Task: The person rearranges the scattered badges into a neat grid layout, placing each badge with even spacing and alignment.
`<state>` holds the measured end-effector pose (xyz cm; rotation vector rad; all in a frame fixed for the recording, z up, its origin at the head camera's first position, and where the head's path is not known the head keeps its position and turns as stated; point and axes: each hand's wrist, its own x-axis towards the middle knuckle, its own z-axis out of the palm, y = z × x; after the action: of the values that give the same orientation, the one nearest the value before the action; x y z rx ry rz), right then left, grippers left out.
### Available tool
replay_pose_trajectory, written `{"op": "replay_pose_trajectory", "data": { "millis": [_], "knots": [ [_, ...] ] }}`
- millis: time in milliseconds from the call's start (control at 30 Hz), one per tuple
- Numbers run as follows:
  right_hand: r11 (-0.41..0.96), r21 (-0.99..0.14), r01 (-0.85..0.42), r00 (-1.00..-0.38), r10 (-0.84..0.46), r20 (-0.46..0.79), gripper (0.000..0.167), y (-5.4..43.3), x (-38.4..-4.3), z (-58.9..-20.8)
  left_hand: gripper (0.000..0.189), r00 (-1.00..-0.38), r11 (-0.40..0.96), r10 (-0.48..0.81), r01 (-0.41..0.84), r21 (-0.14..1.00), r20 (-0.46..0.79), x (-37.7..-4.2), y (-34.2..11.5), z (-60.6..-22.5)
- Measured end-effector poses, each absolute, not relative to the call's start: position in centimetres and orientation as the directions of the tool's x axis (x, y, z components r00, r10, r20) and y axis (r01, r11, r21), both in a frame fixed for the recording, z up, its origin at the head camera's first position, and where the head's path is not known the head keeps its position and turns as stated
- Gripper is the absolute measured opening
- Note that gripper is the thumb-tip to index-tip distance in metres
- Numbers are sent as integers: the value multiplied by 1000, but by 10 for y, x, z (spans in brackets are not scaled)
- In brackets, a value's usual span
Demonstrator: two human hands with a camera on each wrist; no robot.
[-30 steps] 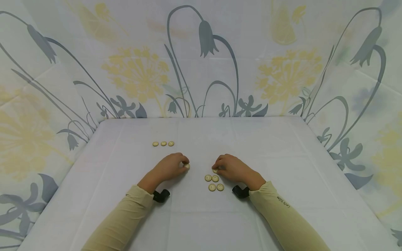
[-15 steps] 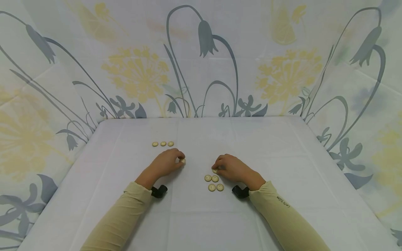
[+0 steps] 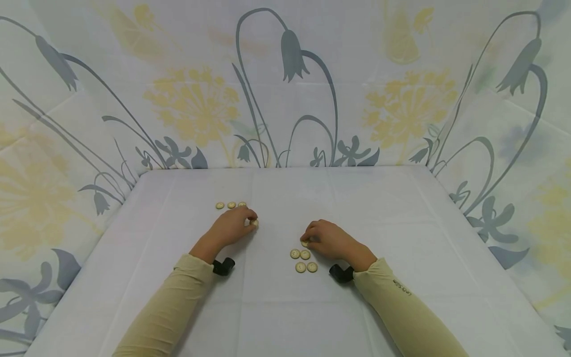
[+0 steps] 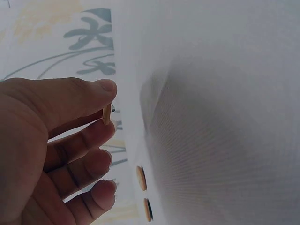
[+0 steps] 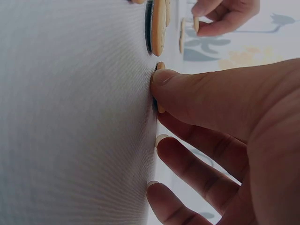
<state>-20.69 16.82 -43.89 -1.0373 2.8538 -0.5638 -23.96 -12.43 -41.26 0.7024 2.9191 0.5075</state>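
White tabletop, hands pinching discs, beige sleeves

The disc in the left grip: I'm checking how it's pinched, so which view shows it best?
The left wrist view: there the disc is close, edge-on in the left grip, between thumb and finger. The head view shows it small and partly covered; the right wrist view, small and edge-on.

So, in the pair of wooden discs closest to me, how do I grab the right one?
Probably pinch the right wooden disc by the near and far edges of its rim, coming from above and the right. It lies flat, so the rim is what you can hold, and the left wooden disc sits right beside it.
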Motion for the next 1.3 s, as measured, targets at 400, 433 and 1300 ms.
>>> {"op": "replay_pose_trajectory", "data": {
  "millis": [400, 433, 1300],
  "knots": [
    [707, -349, -615, -769, -635, 70, 19, 168, -208, -439, 23, -890, 829, 454, 435, 351, 31, -251, -134, -418],
    [706, -351, -615, -769, -635, 69, 18, 168, -207, -438, 24, -892, 830, 451, 430, 355, 28, -251, -134, -418],
    [715, -353, -604, -777, -627, 58, 20, 168, -207, -437, 28, -937, 881, 346, 305, 361, -53, -265, -146, -417]
  ]
}}
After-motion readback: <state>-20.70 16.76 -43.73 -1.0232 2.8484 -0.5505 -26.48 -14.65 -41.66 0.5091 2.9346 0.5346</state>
